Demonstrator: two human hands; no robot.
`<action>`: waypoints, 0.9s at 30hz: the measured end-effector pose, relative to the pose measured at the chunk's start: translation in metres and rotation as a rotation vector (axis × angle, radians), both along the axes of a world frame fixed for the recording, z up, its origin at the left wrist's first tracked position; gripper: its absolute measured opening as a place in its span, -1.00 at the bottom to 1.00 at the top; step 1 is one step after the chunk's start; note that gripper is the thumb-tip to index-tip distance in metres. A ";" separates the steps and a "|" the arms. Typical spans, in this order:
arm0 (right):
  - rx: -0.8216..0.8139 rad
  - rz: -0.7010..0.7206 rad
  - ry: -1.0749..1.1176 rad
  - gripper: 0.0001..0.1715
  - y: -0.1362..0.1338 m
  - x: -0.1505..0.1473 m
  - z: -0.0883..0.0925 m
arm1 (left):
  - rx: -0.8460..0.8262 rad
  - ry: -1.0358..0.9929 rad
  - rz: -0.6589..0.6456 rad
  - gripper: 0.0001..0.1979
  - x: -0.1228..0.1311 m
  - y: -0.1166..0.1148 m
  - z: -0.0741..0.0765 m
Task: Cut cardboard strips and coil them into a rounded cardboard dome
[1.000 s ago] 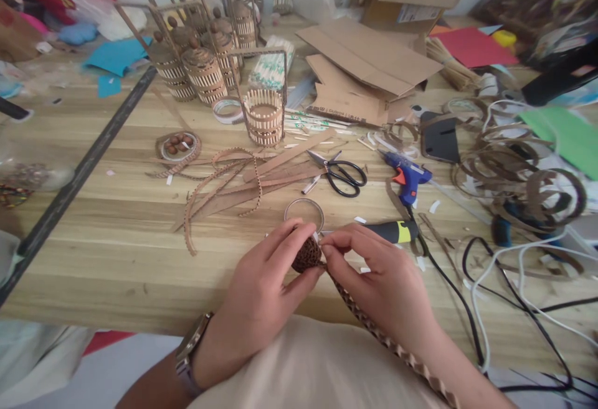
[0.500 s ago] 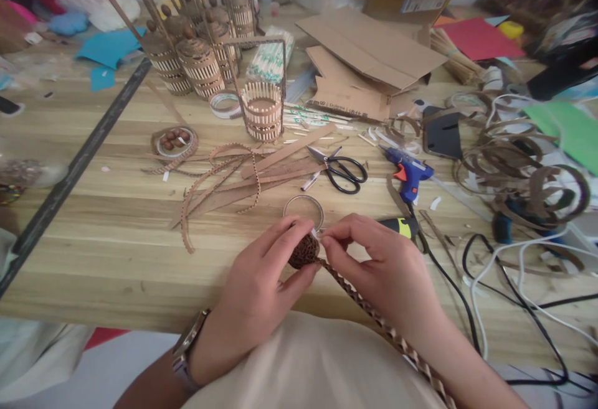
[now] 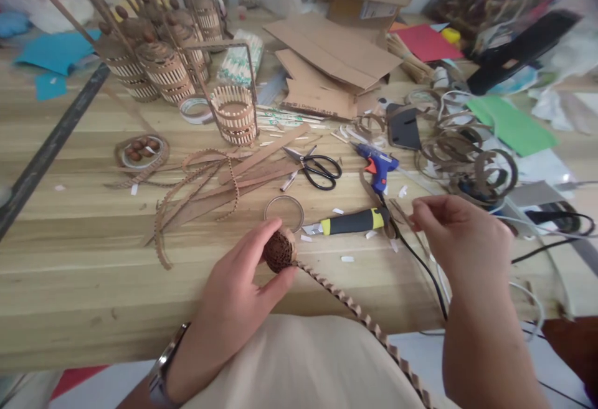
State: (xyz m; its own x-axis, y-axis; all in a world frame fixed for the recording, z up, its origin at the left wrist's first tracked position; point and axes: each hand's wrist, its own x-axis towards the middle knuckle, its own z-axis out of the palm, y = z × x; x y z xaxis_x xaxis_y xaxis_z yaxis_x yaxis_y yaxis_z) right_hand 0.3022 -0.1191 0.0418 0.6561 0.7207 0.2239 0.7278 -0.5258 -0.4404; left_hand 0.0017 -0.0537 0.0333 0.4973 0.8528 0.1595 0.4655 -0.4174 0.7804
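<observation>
My left hand [image 3: 247, 278] is closed round a tightly wound coil of brown corrugated cardboard strip [image 3: 280, 250], near the table's front edge. From the coil a long ridged tail [image 3: 355, 310] runs down to the right across my lap. My right hand [image 3: 460, 241] is well away to the right, thumb and fingertips pinched together beside a thin brown strip [image 3: 399, 213]; whatever they hold, if anything, is too small to make out. A yellow and black utility knife [image 3: 352, 222] lies between the hands, its blade end close to a thin ring [image 3: 265, 210].
Black-handled scissors [image 3: 322, 171] and a blue glue gun [image 3: 379, 166] lie farther back. Left of them are loose cardboard strips [image 3: 187, 210] and a roll holding brown beads [image 3: 142, 149]. Lantern-like stick models [image 3: 163, 70] stand at the back left. Cables [image 3: 420, 272] trail at right.
My right hand has left the coil and swung out to the right, uncovering the utility knife. My left hand still holds the coil. The view has shifted to the right.
</observation>
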 end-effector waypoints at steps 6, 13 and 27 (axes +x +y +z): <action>0.056 0.086 -0.163 -0.87 -0.005 0.020 -0.012 | -0.029 -0.017 0.002 -0.55 0.000 0.000 -0.001; 0.161 0.482 -0.089 -0.90 0.002 -0.029 -0.009 | -0.090 -0.040 0.029 -0.54 0.005 -0.003 0.004; 0.358 0.930 0.343 -0.90 0.009 -0.085 0.015 | 0.003 0.017 -0.168 -0.53 0.002 -0.005 0.008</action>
State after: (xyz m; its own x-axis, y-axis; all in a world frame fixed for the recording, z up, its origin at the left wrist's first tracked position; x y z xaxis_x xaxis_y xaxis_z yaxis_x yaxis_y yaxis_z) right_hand 0.2171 -0.1100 0.0567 -0.0527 0.9014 0.4298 0.5848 0.3767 -0.7184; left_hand 0.0040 -0.0585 0.0417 0.6356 0.7568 0.1526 0.4021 -0.4932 0.7714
